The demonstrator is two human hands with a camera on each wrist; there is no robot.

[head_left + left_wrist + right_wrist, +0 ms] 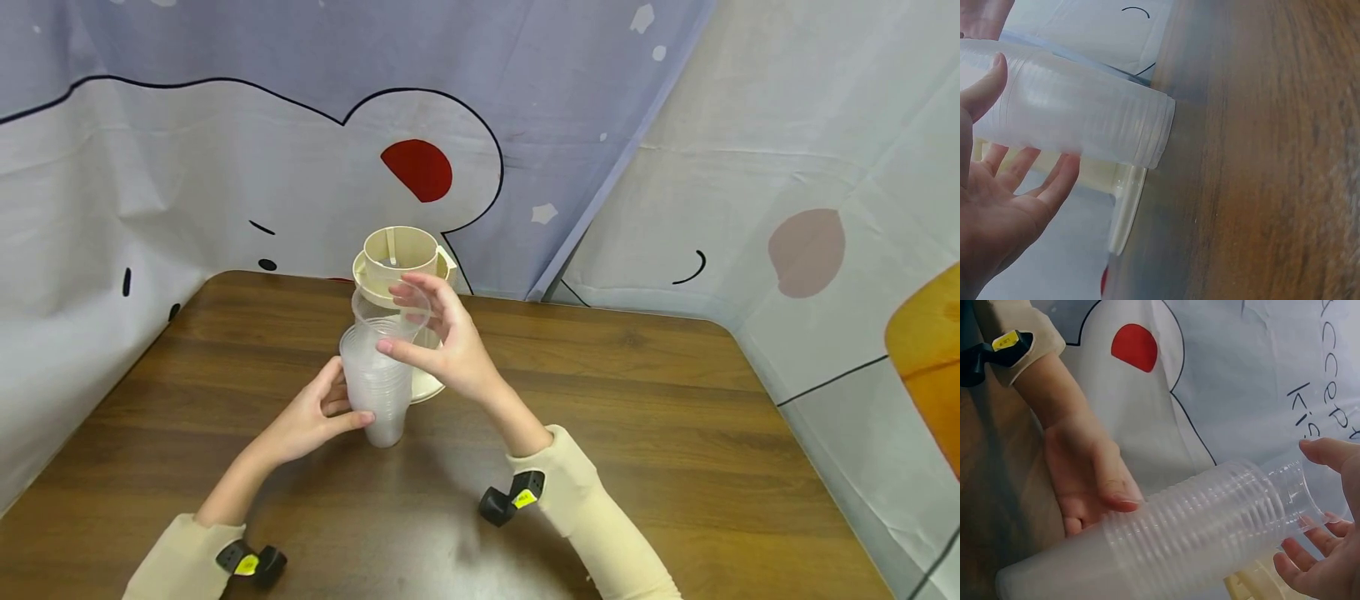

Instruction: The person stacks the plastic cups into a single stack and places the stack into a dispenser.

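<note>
A tall stack of clear plastic cups (378,387) stands tilted slightly near the middle of the table. My left hand (311,421) holds its side, thumb in front and fingers behind; the left wrist view shows this hand (1013,212) close to the cups (1085,112). Above the stack, my right hand (453,354) grips the topmost cup (363,310) near its rim, thumb on one side and fingers on the other. That cup (1291,487) sits partly raised out of the stack in the right wrist view. A cream plastic stand with a round open top (378,250) is just behind.
The brown wooden table (600,400) extends on both sides of the hands. A printed curtain (315,167) hangs along the table's back edge, close behind the cream stand. An orange patch (930,350) shows on the cloth at right.
</note>
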